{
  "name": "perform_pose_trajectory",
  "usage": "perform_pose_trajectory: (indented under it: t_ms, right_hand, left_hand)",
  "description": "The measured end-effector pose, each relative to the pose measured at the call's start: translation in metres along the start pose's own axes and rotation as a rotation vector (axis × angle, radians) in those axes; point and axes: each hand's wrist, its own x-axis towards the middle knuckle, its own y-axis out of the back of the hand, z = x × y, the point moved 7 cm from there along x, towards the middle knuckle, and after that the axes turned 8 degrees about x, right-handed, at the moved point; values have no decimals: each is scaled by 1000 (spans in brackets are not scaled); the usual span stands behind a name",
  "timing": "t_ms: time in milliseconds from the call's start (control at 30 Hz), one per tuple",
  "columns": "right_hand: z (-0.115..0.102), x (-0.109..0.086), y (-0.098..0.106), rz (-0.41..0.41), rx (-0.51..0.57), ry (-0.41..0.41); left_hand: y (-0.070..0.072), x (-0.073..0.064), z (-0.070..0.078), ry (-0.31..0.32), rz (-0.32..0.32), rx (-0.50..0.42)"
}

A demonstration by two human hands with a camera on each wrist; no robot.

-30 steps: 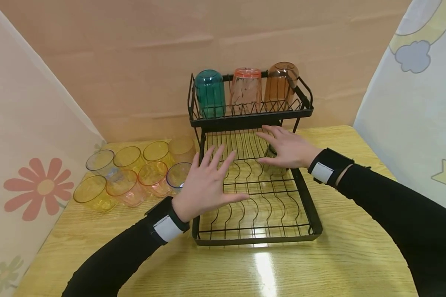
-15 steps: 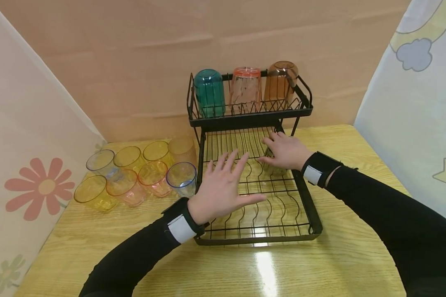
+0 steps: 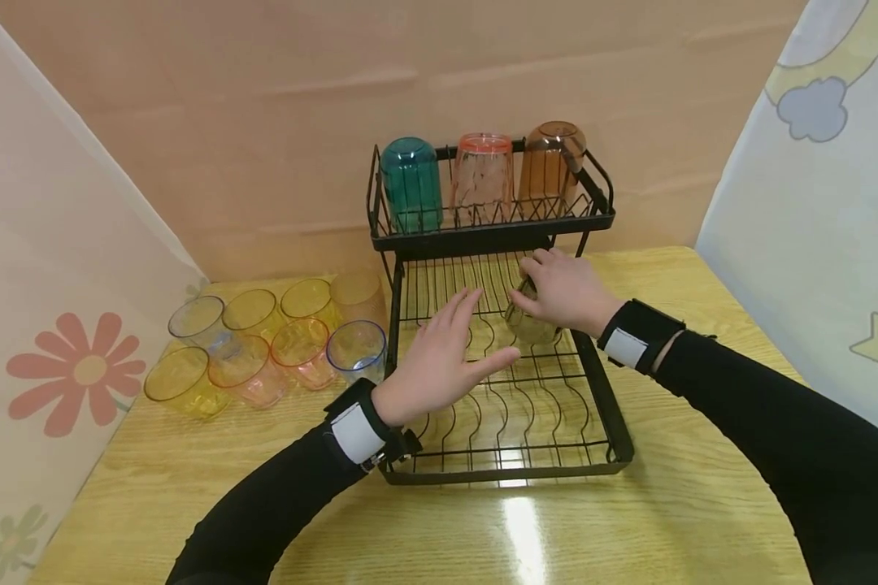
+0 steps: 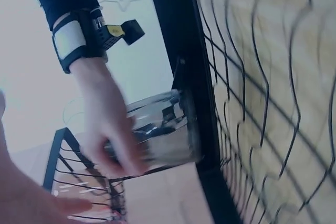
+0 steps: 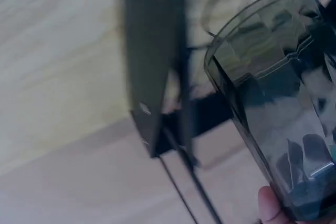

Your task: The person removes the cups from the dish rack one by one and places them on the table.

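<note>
My right hand (image 3: 567,288) grips a grey-tinted clear tumbler (image 3: 531,323) by its base end, over the right side of the dish rack's lower tier. The tumbler is upside down and somewhat tilted; its rim faces the rack, and I cannot tell if it touches the wires. A fingertip (image 5: 269,203) shows at its base in the right wrist view. My left hand (image 3: 439,357) hovers over the left middle of the lower tier, fingers straight, thumb spread, holding nothing. The black two-tier dish rack (image 3: 508,471) stands on the wooden table.
On the upper tier, a teal tumbler (image 3: 412,185), a pink tumbler (image 3: 483,180) and a brown tumbler (image 3: 553,172) stand upside down. Several coloured tumblers, among them a blue-rimmed tumbler (image 3: 357,348) and a yellow tumbler (image 3: 183,382), stand upright left of the rack.
My right hand has closed on the grey tumbler and shifted it slightly left, tilting it. My left hand has moved right across the lower tier, its fingers now closer together.
</note>
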Motion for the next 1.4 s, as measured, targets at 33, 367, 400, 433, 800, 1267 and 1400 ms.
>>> perform_pose_trajectory:
  t_ms: [33, 367, 400, 433, 800, 1267, 1400]
  right_hand:
    - [-2, 0, 6, 8, 2, -9]
    - [-11, -14, 48, 74, 147, -136]
    - [-10, -17, 50, 99, 194, -155]
    - [-9, -20, 53, 128, 241, -172]
    - [-6, -57, 50, 380, 882, -302]
    - [-19, -87, 36, 729, 1253, -435]
    - [-28, -92, 34, 758, 1257, -417]
  left_hand:
    - [0, 1, -1, 12, -2, -63]
    - [-10, 6, -4, 152, -62, -739]
    - [-11, 6, -4, 169, -59, -787]
    - [-11, 5, -4, 182, -50, -826]
    - [-14, -4, 11, 243, 50, -1166]
    - [-31, 8, 41, 388, 195, -1310]
    - [-35, 11, 44, 479, 270, -1366]
